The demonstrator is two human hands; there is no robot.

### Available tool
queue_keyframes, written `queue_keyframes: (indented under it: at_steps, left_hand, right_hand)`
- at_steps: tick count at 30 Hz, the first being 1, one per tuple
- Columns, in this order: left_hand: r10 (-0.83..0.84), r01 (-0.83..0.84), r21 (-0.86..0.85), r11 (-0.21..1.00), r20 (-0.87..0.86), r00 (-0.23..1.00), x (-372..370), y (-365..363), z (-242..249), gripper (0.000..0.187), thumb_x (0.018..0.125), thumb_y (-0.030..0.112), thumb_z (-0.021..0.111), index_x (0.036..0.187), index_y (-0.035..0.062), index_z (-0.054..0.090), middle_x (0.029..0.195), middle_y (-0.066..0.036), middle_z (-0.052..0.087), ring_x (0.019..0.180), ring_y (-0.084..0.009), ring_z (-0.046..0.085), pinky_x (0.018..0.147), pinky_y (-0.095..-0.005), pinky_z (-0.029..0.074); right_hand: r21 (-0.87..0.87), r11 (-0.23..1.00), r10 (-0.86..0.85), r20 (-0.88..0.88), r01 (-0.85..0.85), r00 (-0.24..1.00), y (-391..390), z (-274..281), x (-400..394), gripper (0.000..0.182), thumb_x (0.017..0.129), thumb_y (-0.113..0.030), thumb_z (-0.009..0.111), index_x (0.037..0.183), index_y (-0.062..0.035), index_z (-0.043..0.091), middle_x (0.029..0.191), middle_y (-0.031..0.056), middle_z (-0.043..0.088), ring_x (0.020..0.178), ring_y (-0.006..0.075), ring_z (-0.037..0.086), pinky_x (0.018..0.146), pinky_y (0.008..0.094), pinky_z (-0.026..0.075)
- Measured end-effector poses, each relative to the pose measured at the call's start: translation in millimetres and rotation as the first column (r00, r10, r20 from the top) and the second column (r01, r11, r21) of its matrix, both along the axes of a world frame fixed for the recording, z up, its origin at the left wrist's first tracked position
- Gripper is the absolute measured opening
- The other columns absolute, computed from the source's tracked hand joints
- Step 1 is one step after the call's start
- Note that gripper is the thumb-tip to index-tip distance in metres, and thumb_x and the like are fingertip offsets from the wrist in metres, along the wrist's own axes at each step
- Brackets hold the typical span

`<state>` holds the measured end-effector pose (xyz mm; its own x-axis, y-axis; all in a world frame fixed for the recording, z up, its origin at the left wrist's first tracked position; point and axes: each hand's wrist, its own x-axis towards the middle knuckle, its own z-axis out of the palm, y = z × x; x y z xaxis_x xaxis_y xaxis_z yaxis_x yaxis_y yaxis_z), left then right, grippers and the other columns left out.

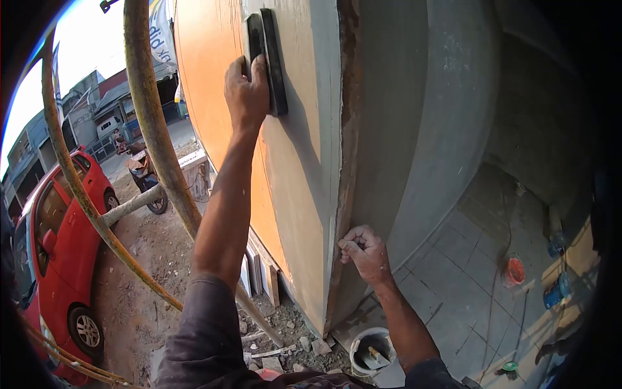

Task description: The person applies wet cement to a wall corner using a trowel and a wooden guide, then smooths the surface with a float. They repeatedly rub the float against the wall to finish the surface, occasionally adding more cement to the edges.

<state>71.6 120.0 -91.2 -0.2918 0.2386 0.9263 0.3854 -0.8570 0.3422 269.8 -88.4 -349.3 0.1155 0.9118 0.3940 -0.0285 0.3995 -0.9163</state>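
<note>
My left hand [249, 94] grips a long black plastering float [265, 61], its flat side against the grey plastered strip of the wall [295, 149]. Lower down, my right hand [367, 254] is by the rough corner edge [345, 149] of the wall. Its fingers are curled into a pinch close to that edge; whatever they may hold is hidden. Below the right forearm, a bucket [357, 353] stands on the ground with a tool inside.
Yellow scaffold poles [152, 97] rise close on the left, with a red car [68, 259] beyond them. An orange panel [210, 78] borders the plaster. At right, a small red container [513, 270] and a blue bottle [556, 293] rest on the tiled floor [466, 259].
</note>
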Motion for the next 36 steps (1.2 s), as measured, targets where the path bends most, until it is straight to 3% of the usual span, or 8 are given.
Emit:
queue_keyframes:
  at_steps: [3,7,15,19,29,30,33,36]
  left_hand:
    - [0.061,-0.061,0.011,0.998,-0.068,0.996,-3.6,-14.3,139.8,0.049,0.098,0.04,0.053,0.106,-0.0065,0.064,0.094,-0.024,0.068,0.085,-0.0348,0.067,0.078,-0.0427,0.053]
    - [-0.006,0.006,0.0,1.0,-0.111,0.994,-9.9,-12.3,128.2,0.05,0.095,0.043,0.059,0.103,-0.0061,0.066,0.097,-0.025,0.068,0.091,-0.0385,0.066,0.083,-0.0433,0.05]
    - [-0.276,0.301,-0.439,0.847,0.121,0.953,13.1,-89.9,-350.8,0.034,0.098,0.011,0.059,0.128,-0.0027,0.051,0.097,-0.009,0.051,0.082,-0.0183,0.05,0.074,-0.03,0.044]
    - [-0.287,0.338,-0.583,0.739,0.181,0.941,16.8,-124.4,-450.3,0.035,0.097,0.01,0.059,0.128,-0.0035,0.051,0.097,-0.007,0.048,0.082,-0.0159,0.048,0.075,-0.0289,0.044]
    - [0.027,-0.023,0.044,0.999,-0.098,0.995,0.7,-22.2,99.2,0.053,0.097,0.045,0.059,0.115,-0.0047,0.062,0.11,-0.028,0.066,0.102,-0.0381,0.065,0.089,-0.0441,0.05]
    - [-0.107,0.101,-0.099,0.99,-0.058,0.993,8.5,-50.8,128.5,0.051,0.101,0.039,0.046,0.109,-0.0093,0.06,0.091,-0.025,0.067,0.075,-0.0313,0.068,0.072,-0.0422,0.056]
    - [-0.095,0.094,-0.022,0.995,-0.076,0.993,8.7,-44.3,137.1,0.054,0.101,0.039,0.046,0.113,-0.0125,0.059,0.096,-0.029,0.067,0.081,-0.0328,0.069,0.073,-0.0418,0.056]
    - [-0.015,0.012,-0.104,0.994,-0.024,1.0,12.1,-51.3,11.1,0.048,0.097,0.041,0.06,0.115,-0.0032,0.062,0.104,-0.021,0.069,0.09,-0.0334,0.067,0.081,-0.0414,0.052]
  right_hand:
    - [-0.012,1.0,0.003,-0.019,-0.003,1.0,-1.5,2.1,-1.7,0.011,0.091,-0.005,0.069,0.095,-0.0008,0.059,0.071,0.0014,0.06,0.063,0.007,0.055,0.057,0.0226,0.045]
    - [-0.031,0.999,0.037,-0.073,-0.039,0.997,-2.0,3.6,-1.7,0.012,0.091,-0.005,0.069,0.094,-0.0009,0.059,0.072,0.0013,0.059,0.062,0.0069,0.054,0.057,0.023,0.045]
    - [-0.019,0.997,0.068,-0.086,-0.07,0.994,0.2,4.8,-0.5,0.01,0.091,-0.001,0.068,0.094,-0.0006,0.058,0.072,0.0018,0.059,0.063,0.0078,0.054,0.057,0.024,0.045]
    - [-0.012,0.998,0.055,-0.057,-0.056,0.997,-0.7,4.0,-0.3,0.01,0.091,-0.001,0.067,0.094,-0.0008,0.057,0.072,0.0024,0.059,0.062,0.0083,0.054,0.057,0.0243,0.046]
    - [-0.01,1.0,0.015,-0.012,-0.015,1.0,-0.9,2.8,-0.4,0.012,0.092,-0.004,0.068,0.096,-0.0009,0.058,0.07,0.0016,0.06,0.062,0.0077,0.055,0.057,0.0238,0.046]
    - [-0.014,0.999,0.031,-0.037,-0.032,0.999,-0.3,2.1,-0.5,0.012,0.092,-0.004,0.068,0.096,-0.0009,0.058,0.07,0.0016,0.06,0.062,0.0076,0.055,0.057,0.0237,0.046]
    - [-0.013,0.999,0.034,-0.028,-0.034,0.999,2.7,0.3,0.3,0.011,0.092,-0.003,0.068,0.096,-0.0007,0.058,0.07,0.0016,0.06,0.062,0.0075,0.054,0.057,0.0234,0.045]
    - [-0.002,0.999,0.033,0.006,-0.033,0.999,1.0,0.6,2.5,0.011,0.092,-0.003,0.068,0.095,-0.0007,0.058,0.07,0.0016,0.059,0.062,0.0075,0.053,0.057,0.0233,0.044]
